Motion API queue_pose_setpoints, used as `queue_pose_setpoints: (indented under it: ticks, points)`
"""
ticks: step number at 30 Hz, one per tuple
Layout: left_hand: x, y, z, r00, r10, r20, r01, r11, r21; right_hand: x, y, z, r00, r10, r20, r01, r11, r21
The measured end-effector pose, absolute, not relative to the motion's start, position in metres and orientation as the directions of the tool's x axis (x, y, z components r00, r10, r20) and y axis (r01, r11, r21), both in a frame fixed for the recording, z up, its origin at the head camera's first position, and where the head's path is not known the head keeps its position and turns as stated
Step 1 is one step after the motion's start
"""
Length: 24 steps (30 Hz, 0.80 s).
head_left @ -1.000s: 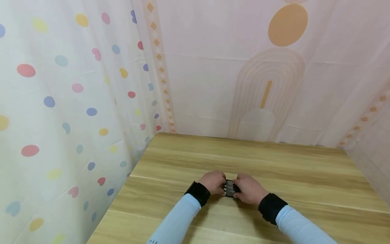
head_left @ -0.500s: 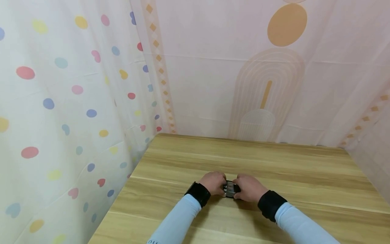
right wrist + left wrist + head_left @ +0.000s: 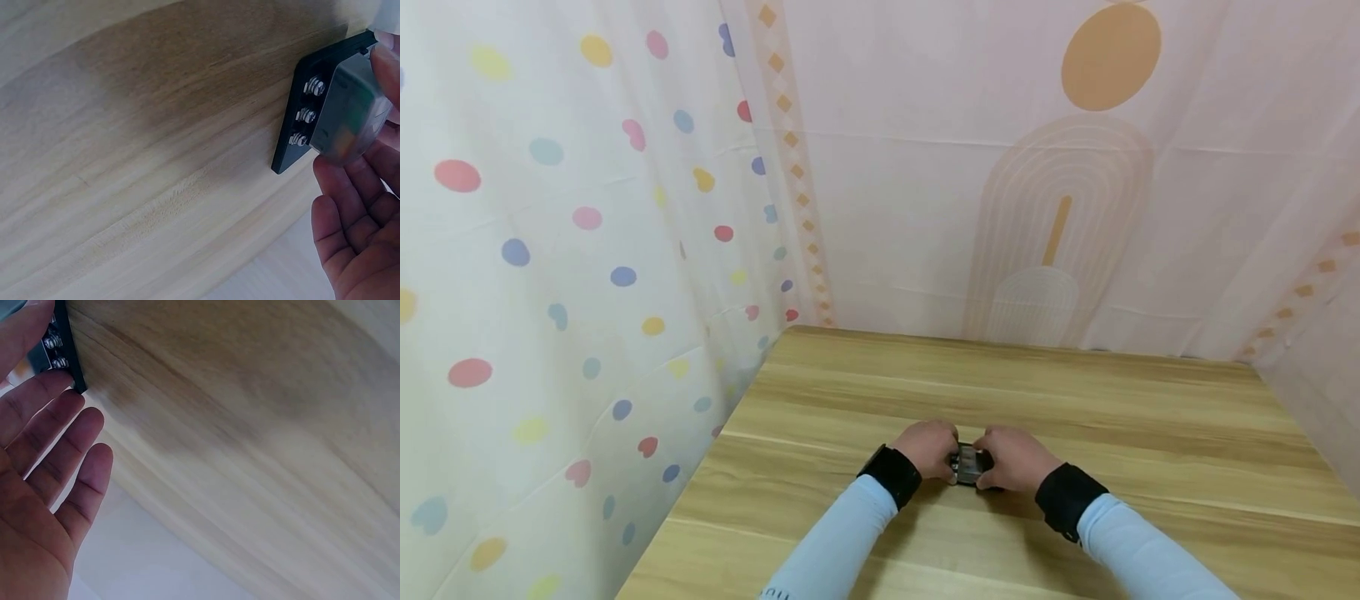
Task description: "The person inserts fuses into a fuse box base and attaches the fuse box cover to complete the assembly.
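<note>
A small terminal block [image 3: 958, 464] with a clear cover [image 3: 970, 463] is between my two hands over the table. In the right wrist view, the black base [image 3: 286, 149] has several metal screws [image 3: 306, 115] along one side, and blurred green and orange show through the cover [image 3: 345, 103]. My left hand [image 3: 928, 450] pinches one end between thumb and forefinger, its other fingers loosely spread in the left wrist view. The thumb and fingers of my right hand [image 3: 1018, 460] grip the cover at the opposite end. Both hands hide the block's ends in the head view.
A wood-grain table [image 3: 850, 383] spreads around the hands. Behind it hangs a pale pink curtain [image 3: 895, 208] with an arch print; a white curtain [image 3: 565, 333] with coloured dots runs along the left side. Each wrist wears a black band [image 3: 1069, 502].
</note>
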<state>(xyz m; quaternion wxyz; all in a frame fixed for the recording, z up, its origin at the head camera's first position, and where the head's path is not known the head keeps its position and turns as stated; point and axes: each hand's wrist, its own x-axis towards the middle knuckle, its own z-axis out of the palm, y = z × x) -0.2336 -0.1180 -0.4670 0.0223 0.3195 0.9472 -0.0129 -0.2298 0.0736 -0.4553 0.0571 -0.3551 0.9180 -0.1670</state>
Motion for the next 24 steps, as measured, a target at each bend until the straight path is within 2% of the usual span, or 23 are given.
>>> queue_pose_setpoints:
  ticks: [11,20,24]
  points:
    - [-0.2267,-0.1139,-0.4608,-0.796,0.602,-0.058,0.604,0.796,-0.036,-0.2348,0.0780,-0.4577,-0.747,-0.664,-0.021,-0.607,0.694,-0.386]
    - [-0.2299,-0.1140,-0.4616,-0.809,0.585,-0.057,0.587,0.808,-0.041,-0.2286,0.0790,-0.4552,-0.725,-0.687,0.051,-0.665,0.678,-0.312]
    - [-0.2321,-0.1113,-0.4644,-0.807,0.588,-0.053,0.590,0.807,-0.038,-0.2283,0.0813,-0.4543,-0.731,-0.681,0.043,-0.660,0.690,-0.297]
